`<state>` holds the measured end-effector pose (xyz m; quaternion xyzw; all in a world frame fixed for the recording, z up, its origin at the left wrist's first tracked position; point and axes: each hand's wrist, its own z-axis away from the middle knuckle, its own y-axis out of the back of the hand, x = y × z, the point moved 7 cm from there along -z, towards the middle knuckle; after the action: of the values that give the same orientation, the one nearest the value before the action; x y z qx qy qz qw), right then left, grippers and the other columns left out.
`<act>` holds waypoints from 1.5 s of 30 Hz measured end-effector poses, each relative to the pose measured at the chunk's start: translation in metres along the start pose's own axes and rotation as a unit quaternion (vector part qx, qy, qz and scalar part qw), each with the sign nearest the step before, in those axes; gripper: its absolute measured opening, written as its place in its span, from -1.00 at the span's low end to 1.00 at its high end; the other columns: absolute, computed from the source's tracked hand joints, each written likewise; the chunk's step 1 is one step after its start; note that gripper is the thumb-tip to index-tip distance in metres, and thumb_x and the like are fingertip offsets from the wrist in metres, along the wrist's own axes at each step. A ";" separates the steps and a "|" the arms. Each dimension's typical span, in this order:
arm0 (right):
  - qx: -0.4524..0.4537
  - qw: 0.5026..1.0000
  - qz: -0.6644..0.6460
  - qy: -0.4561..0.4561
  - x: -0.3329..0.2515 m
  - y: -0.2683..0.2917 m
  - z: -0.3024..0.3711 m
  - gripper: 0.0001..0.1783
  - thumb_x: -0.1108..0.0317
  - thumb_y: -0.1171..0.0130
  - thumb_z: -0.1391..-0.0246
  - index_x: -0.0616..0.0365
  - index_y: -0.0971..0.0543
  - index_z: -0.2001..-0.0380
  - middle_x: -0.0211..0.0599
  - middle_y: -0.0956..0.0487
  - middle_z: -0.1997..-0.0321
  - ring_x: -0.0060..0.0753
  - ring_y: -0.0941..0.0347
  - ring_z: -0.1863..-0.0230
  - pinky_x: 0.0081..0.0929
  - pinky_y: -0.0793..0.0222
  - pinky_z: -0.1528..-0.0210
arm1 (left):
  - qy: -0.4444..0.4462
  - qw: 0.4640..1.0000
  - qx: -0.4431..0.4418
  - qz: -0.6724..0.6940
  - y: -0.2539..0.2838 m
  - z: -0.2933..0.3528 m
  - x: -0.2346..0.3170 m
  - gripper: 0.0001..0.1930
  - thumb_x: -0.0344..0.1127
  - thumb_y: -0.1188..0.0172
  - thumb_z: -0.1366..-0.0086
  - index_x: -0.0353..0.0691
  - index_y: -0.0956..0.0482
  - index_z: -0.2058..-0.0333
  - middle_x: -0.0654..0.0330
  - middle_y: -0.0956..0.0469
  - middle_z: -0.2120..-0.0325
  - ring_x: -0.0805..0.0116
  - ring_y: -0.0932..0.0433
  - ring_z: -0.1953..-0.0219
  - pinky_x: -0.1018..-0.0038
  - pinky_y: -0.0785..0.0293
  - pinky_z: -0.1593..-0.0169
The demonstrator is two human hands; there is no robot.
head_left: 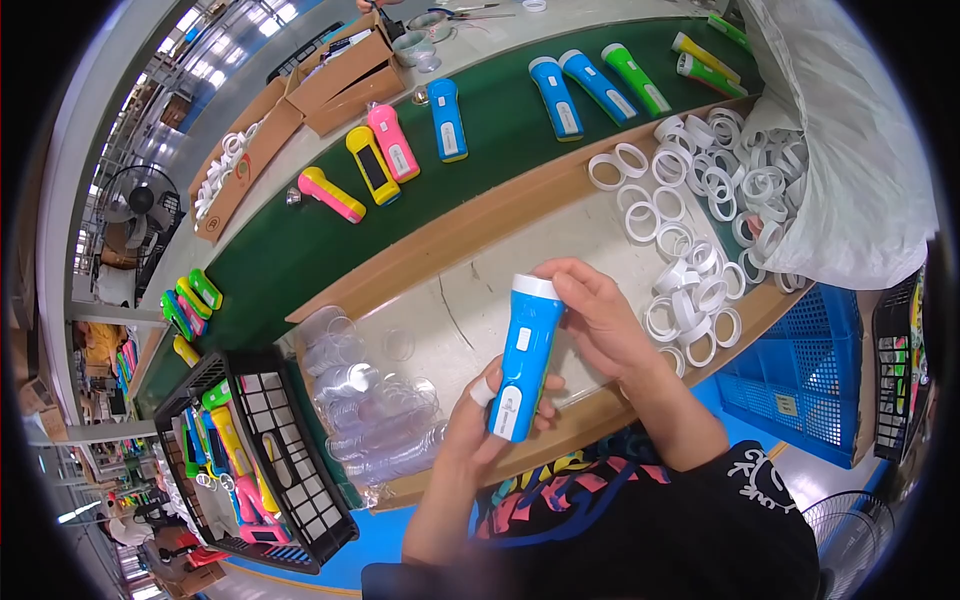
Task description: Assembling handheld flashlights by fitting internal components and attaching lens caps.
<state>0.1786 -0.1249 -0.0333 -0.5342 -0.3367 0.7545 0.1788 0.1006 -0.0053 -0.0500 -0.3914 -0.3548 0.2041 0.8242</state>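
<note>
A blue flashlight (524,350) with a white ring around its head is held upright between my two hands over the bench. My left hand (478,415) wraps its lower end near the white panel, and a white band shows on one finger. At the white ring on its head (535,287), my right hand (597,312) closes with thumb and fingers. White plastic rings (690,300) lie loose to the right of it. Clear round discs (375,410) are stacked and scattered on the left.
Beyond a cardboard edge, several coloured flashlights (447,120) lie on a green conveyor belt (500,130). At left stands a black crate (290,450) of flashlights. A white sack (850,150) spills rings at right, above a blue crate (790,370). Open cardboard boxes (345,75) sit beyond the belt.
</note>
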 end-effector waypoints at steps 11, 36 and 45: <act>0.253 0.375 0.857 0.246 -0.092 0.066 -0.085 -0.69 0.24 -0.28 0.20 0.12 -0.56 0.33 -0.09 -0.36 -0.04 -0.04 -0.26 -0.06 -0.13 -0.20 -0.02 | -0.424 0.631 0.123 -0.638 -0.024 -0.062 0.172 -0.54 -0.34 -0.12 -0.22 -0.31 -0.30 -0.09 -0.07 -0.45 0.13 0.17 -0.45 0.02 0.40 -0.31 -0.06; -0.122 0.767 0.558 0.292 -0.019 -0.084 -0.011 -0.30 0.50 -0.23 0.23 0.22 -0.26 -0.08 -0.05 -0.27 -0.01 -0.09 -0.29 0.04 -0.35 -0.26 -0.03 | -0.307 0.808 0.245 -0.440 0.019 0.037 0.169 -0.80 -0.57 -0.11 -0.11 -0.25 -0.61 0.28 0.29 -0.57 0.44 0.54 -0.48 0.47 0.61 -0.41 0.49; -0.128 0.885 0.379 0.239 -0.004 -0.050 0.015 -0.35 0.64 -0.14 0.29 0.27 -0.29 -0.02 -0.34 -0.24 0.06 -0.48 -0.28 0.09 -0.53 -0.26 0.04 | -0.360 0.607 0.100 -0.701 -0.060 0.037 0.129 -0.70 -0.52 -0.08 0.06 -0.23 -0.55 0.27 0.09 -0.49 0.43 0.07 -0.47 0.22 0.25 -0.39 0.15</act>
<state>0.1618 -0.0969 0.0077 -0.8033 -0.1487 0.5650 -0.1159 0.1627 0.0558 0.0690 0.1673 -0.7661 -0.2775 0.5550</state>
